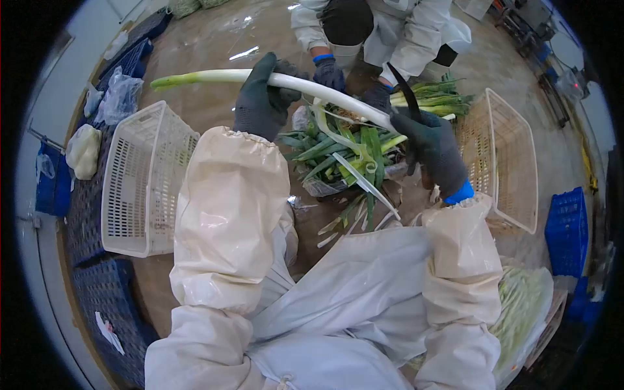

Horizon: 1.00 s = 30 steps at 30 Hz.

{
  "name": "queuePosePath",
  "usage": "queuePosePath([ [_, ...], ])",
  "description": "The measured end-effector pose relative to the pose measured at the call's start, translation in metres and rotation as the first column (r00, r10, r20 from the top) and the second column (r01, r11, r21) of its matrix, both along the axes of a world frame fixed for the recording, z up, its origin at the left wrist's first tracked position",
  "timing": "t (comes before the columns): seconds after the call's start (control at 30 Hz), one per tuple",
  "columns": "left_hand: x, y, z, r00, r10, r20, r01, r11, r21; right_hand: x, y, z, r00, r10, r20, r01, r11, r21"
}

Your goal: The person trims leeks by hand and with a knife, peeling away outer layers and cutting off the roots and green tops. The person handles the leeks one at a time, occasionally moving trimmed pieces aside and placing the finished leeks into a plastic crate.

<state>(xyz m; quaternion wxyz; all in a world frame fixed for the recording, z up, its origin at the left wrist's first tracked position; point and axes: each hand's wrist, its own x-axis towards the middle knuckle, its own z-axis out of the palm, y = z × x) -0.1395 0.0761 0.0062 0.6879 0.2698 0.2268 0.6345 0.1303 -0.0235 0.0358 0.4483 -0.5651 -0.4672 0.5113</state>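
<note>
Over trimmings (344,153), left hand (263,97) gripping leek (325,92), right hand (432,146) perhaps holding knife (404,91)

Bright, even overhead light fills the scene. The wet floor (214,45) shows white glare streaks near the top. Shadows are soft and short. Fisheye distortion bends the edges, a black vignette rings the view, and the corners look soft.
</note>
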Motion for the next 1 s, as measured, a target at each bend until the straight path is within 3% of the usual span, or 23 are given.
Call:
queuePosePath([
  [0.1, -0.005, 0.003, -0.002, 0.999, -0.003, 0.036, 0.004, 1.0, -0.022, -0.006, -0.005, -0.004, 0.995, -0.025, -0.1, 0.019, 0.998, -0.062],
  [0.23, -0.006, 0.0, 0.004, 0.995, -0.097, 0.011, 0.097, 0.995, 0.029, -0.014, -0.005, -0.006, 0.99, -0.106, -0.09, 0.107, 0.994, 0.007],
  [0.33, -0.003, -0.004, 0.009, 0.986, -0.14, 0.088, 0.132, 0.987, 0.087, -0.003, -0.002, -0.008, 0.993, -0.065, -0.099, 0.056, 0.994, -0.093],
  [0.43, -0.003, -0.007, 0.012, 0.937, -0.265, 0.23, 0.228, 0.958, 0.176, 0.011, -0.001, -0.021, 0.956, 0.105, -0.275, -0.142, 0.983, -0.115],
  [0.5, -0.007, -0.004, 0.009, 0.859, -0.389, 0.332, 0.305, 0.911, 0.279, 0.01, -0.004, -0.026, 0.83, 0.055, -0.556, -0.194, 0.962, -0.194],
  [0.53, -0.006, -0.004, 0.007, 0.86, -0.365, 0.358, 0.287, 0.924, 0.254, 0.006, -0.006, -0.026, 0.736, 0.017, -0.676, -0.228, 0.947, -0.225],
  [0.63, -0.004, -0.005, 0.007, 0.869, -0.285, 0.404, 0.237, 0.957, 0.166, -0.014, -0.007, -0.02, 0.971, -0.037, -0.236, 0.015, 0.995, -0.097],
  [0.77, -0.004, -0.003, 0.008, 0.909, -0.213, 0.359, 0.189, 0.977, 0.103, -0.008, 0.003, -0.03, 0.983, -0.186, -0.009, 0.184, 0.979, -0.081],
  [0.9, -0.024, 0.018, -0.01, 0.941, -0.158, 0.3, 0.125, 0.984, 0.126, 0.01, 0.011, -0.042, 0.944, -0.241, 0.225, 0.211, 0.966, 0.151],
  [0.93, -0.012, 0.012, -0.003, 0.966, 0.053, 0.252, -0.075, 0.994, 0.078, 0.007, 0.008, -0.033, 0.935, -0.235, 0.265, 0.202, 0.968, 0.146],
  [1.0, -0.011, 0.011, -0.006, 0.989, 0.042, 0.141, -0.06, 0.99, 0.126, 0.02, 0.014, -0.041, 0.89, -0.337, 0.306, 0.226, 0.91, 0.347],
])
